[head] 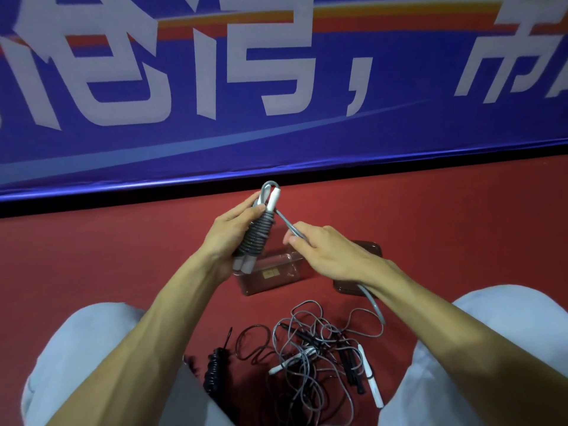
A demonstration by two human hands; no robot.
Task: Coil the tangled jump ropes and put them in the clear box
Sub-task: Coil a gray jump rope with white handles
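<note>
My left hand (pixel 229 233) grips a grey jump rope (pixel 256 233) wound in tight turns around its two pale handles, held upright above the clear box (pixel 270 276). My right hand (pixel 324 250) pinches the loose grey cord end that runs from the coil, and the cord passes under my wrist down to the floor. A tangle of grey and black ropes (pixel 319 348) with white and black handles lies on the red floor between my knees. A black rope coiled around its handles (pixel 215 368) lies to the left of the tangle.
The clear box stands on the red floor with its dark lid (pixel 358 269) beside it on the right. A blue banner wall (pixel 276 87) runs across just behind the box. My knees (pixel 92 348) frame the tangle on both sides.
</note>
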